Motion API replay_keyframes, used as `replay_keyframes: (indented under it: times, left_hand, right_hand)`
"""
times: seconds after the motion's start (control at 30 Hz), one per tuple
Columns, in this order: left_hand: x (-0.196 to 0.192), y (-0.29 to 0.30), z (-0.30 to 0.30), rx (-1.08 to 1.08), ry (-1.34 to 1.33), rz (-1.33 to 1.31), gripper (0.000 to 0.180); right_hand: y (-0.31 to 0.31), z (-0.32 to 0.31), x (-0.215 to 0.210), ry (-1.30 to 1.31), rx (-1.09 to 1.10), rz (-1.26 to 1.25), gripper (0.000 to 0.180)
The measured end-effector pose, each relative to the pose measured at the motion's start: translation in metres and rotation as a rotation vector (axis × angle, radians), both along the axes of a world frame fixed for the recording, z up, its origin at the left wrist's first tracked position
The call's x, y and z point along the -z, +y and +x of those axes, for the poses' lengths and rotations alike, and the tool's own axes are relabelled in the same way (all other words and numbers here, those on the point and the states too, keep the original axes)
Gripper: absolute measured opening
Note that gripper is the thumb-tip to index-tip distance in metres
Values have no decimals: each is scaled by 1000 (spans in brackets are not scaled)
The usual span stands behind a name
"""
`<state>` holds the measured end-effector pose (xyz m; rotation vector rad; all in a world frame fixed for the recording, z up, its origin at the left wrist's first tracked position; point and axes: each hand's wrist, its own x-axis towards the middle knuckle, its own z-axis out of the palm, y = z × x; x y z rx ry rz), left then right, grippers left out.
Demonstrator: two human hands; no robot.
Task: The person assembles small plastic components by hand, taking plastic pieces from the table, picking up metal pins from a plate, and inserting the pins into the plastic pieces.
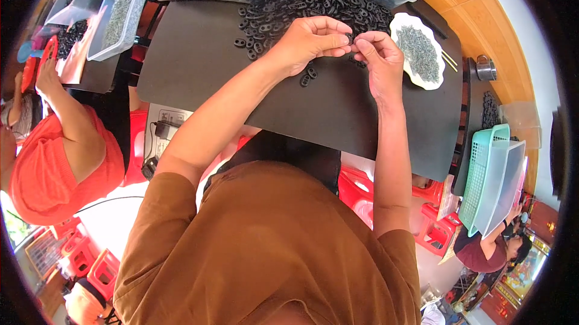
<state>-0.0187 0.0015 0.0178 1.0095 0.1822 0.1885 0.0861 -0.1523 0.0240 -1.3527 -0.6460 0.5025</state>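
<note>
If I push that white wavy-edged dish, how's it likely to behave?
The white dish would probably slide, not roll, since it seems to rest flat on the dark table. Its loose, thin grey pieces would likely shift, and some might spill if it tips. They look metallic, so it may feel heavy for its size.

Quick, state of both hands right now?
Left hand: closed, grip pinched on a small black piece.
Right hand: closed, fingertips pinched right beside that piece; what they hold is too small to tell.
</note>
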Motion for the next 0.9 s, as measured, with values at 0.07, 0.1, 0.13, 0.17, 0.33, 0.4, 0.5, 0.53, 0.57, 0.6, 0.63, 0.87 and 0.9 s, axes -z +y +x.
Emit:
replay_keyframes:
  times: [0.07, 0.1, 0.13, 0.17, 0.33, 0.4, 0.5, 0.53, 0.57, 0.6, 0.63, 0.87, 0.9]
  left_hand:
    - [3, 1, 0, -4, -6, 8, 20]
    - [4, 1, 0, -6, -14, 17, 20]
    - [5, 1, 1, -6, -13, 17, 20]
    - [6, 1, 1, -19, -31, 43, 20]
    - [6, -1, 0, -52, -79, 155, 20]
    - [6, -1, 0, -63, -85, 209, 19]
    - [5, -2, -1, -76, -80, 243, 19]
    - [5, -2, -1, -76, -79, 243, 19]
    - [5, -2, -1, -82, -85, 247, 19]
    - [5, -2, -1, -88, -92, 250, 19]
    - [4, -2, -1, -88, -92, 249, 19]
    - [8, -2, -1, -113, -76, 324, 18]
    - [8, -3, -1, -119, -67, 350, 17]
  right_hand:
    - [1, -2, -3, 8, -27, -2, 9]
    - [1, -2, -5, -13, -18, -22, 9]
    - [0, -3, -6, -35, -10, -41, 9]
    - [1, -3, -6, -34, -10, -41, 9]
    - [1, -5, -9, -105, 3, -53, 10]
    - [0, -5, -9, -123, 6, -55, 9]
    - [0, -6, -8, -158, 16, -67, 8]
    - [0, -6, -8, -176, 24, -77, 8]
    - [1, -6, -8, -175, 23, -77, 8]
    - [1, -6, -8, -185, 27, -73, 7]
    - [1, -7, -8, -194, 30, -68, 7]
    - [3, -9, -5, -229, 31, -81, 7]
    - [3, -11, -5, -254, 46, -89, 6]
